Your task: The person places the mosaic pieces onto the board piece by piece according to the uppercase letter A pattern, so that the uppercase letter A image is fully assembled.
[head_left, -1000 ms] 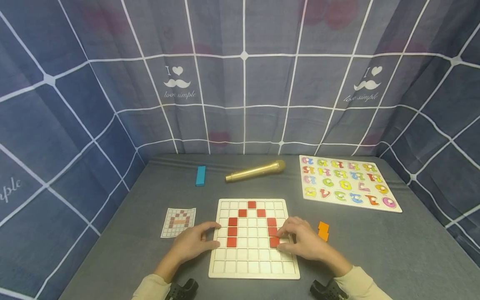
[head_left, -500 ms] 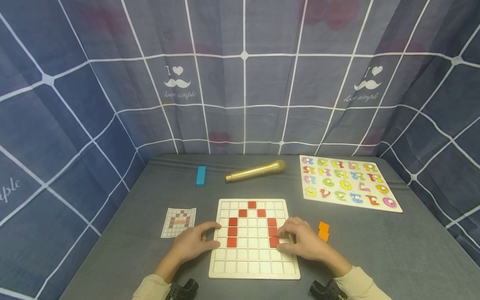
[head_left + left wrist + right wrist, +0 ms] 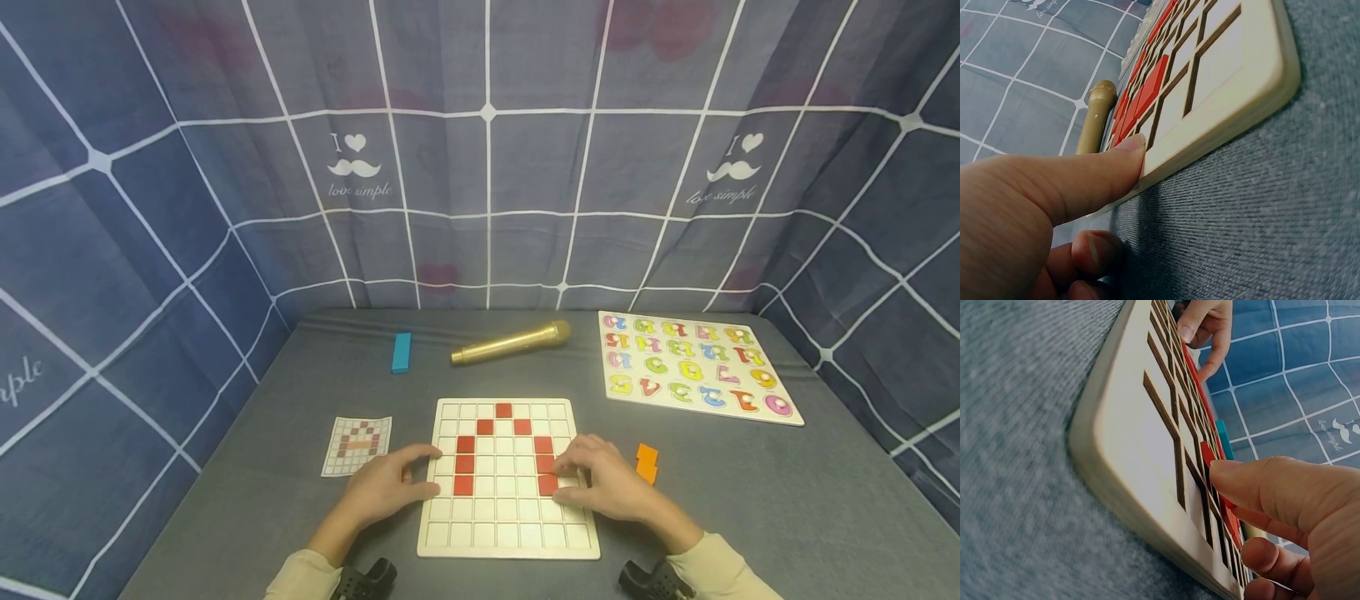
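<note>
A cream grid board [image 3: 508,540] lies flat, with red tiles standing in an arch pattern. At its left edge rests the left hand [image 3: 378,490], thumb and index finger spread apart; in the left wrist view the thumb [image 3: 1094,187] touches the board's rim [image 3: 1222,134]. The right hand [image 3: 611,483] is over the right side, its thumb and index finger pinching the lowest red tile [image 3: 548,485] of the right column. In the right wrist view the thumb [image 3: 1260,484] is against a red tile [image 3: 1207,454]; the index fingertip is partly hidden behind it.
A small pattern card [image 3: 357,447] lies left of the board, orange pieces [image 3: 647,463] right of it. Behind are a blue block [image 3: 401,352], a gold microphone [image 3: 510,343] and, back right, a number puzzle board [image 3: 701,362]. A checked curtain [image 3: 525,167] surrounds the table.
</note>
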Available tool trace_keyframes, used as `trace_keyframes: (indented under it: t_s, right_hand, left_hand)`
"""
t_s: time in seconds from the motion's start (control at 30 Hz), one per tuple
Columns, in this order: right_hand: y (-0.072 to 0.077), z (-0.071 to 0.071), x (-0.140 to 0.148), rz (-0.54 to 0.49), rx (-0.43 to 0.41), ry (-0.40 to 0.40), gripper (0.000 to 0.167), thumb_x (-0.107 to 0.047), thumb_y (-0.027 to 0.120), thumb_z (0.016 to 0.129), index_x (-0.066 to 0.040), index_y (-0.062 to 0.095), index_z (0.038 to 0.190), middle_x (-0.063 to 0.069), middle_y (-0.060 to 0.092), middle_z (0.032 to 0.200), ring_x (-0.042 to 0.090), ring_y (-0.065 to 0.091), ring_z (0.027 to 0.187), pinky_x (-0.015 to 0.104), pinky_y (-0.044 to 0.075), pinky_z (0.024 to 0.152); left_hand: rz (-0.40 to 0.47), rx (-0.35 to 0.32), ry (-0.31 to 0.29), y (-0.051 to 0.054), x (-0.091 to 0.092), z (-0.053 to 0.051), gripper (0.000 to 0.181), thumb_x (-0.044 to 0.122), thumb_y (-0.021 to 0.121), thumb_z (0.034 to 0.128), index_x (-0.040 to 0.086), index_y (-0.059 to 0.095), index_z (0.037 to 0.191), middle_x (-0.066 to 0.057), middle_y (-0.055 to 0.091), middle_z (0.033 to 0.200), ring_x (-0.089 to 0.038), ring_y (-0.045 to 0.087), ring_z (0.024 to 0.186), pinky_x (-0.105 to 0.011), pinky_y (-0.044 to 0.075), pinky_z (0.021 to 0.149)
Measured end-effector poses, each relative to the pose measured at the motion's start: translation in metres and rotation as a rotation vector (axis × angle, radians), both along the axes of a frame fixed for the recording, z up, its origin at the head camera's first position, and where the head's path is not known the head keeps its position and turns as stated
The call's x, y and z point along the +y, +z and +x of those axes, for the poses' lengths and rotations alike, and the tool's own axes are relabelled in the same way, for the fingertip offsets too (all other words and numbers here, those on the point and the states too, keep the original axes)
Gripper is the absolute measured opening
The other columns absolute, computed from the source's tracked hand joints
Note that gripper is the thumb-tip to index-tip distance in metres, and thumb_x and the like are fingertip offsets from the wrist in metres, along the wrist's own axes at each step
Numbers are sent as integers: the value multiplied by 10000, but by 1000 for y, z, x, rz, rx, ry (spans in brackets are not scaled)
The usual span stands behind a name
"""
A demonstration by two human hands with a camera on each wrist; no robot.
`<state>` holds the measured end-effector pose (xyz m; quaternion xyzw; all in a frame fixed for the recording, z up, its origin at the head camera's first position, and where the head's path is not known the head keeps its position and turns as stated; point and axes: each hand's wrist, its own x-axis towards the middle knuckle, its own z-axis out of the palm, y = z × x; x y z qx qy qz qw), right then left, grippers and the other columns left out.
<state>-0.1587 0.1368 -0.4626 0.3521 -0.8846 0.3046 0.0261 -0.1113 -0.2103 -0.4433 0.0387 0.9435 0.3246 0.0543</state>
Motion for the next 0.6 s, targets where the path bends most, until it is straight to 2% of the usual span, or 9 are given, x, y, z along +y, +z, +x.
trace_keyframes:
  t_s: [0.6]
  right_hand:
    - [1, 1, -1, 7, -7, -8, 217, -326, 818, 774, -257, 711, 949, -156, 608, 911, 8, 463, 880, 300, 331, 807]
  left_hand:
    - [-12, 9, -2, -2, -1, -1, 460, 392, 797, 773, 281, 661, 1199, 81, 477, 618, -61, 380, 512, -229, 283, 468]
